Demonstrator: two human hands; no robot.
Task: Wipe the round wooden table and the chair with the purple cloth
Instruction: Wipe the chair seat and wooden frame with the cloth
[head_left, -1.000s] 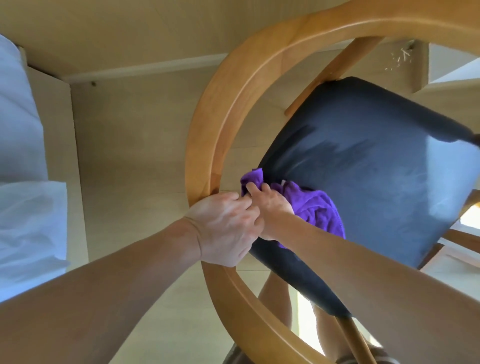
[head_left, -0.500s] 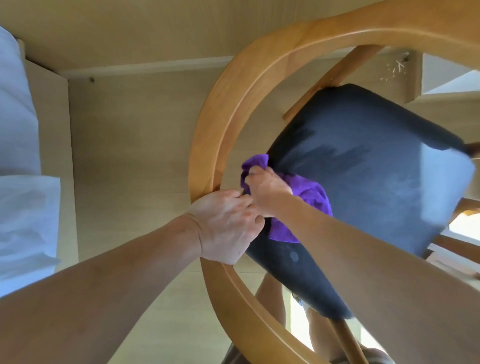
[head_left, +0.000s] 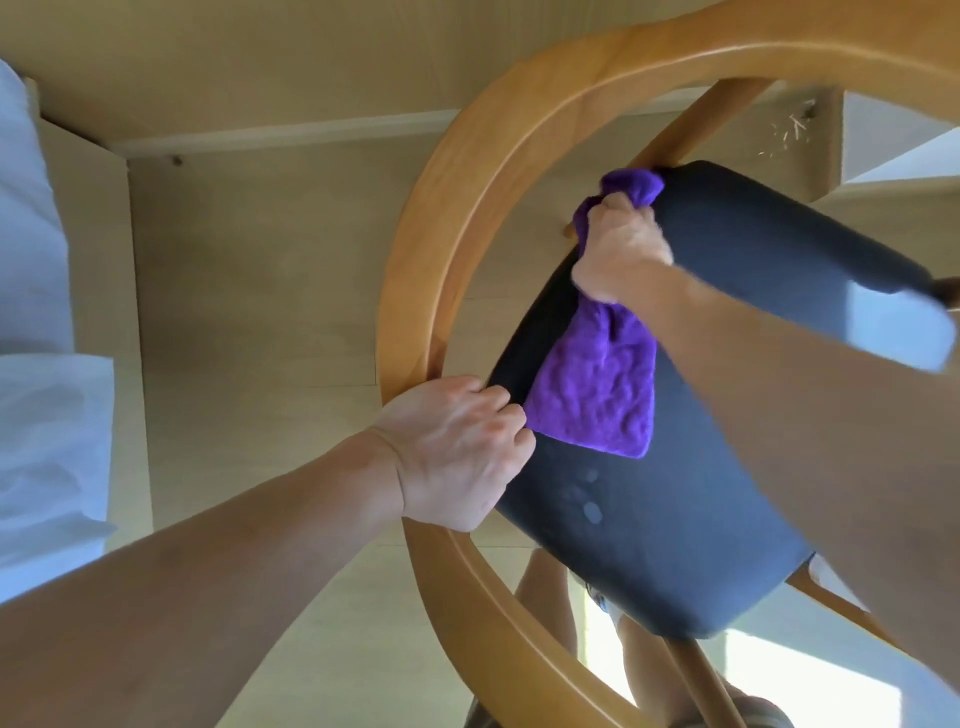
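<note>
Steadying the chair by its curved wooden rail (head_left: 415, 270), the left hand (head_left: 452, 457) grips firmly while the right hand (head_left: 621, 254) clutches the purple cloth (head_left: 597, 384) (bunched) across the dark seat (head_left: 701, 493).

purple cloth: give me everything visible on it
The purple cloth looks like soft, nubbly microfibre, crumpled and bunched rather than spread flat. The right hand grips it near the middle, so one tuft sticks out beyond the fist at the far edge of the dark padded chair seat, while the wider end lies on the seat. That end reaches the fingers of the left hand, which grips the curved wooden chair frame.
</note>
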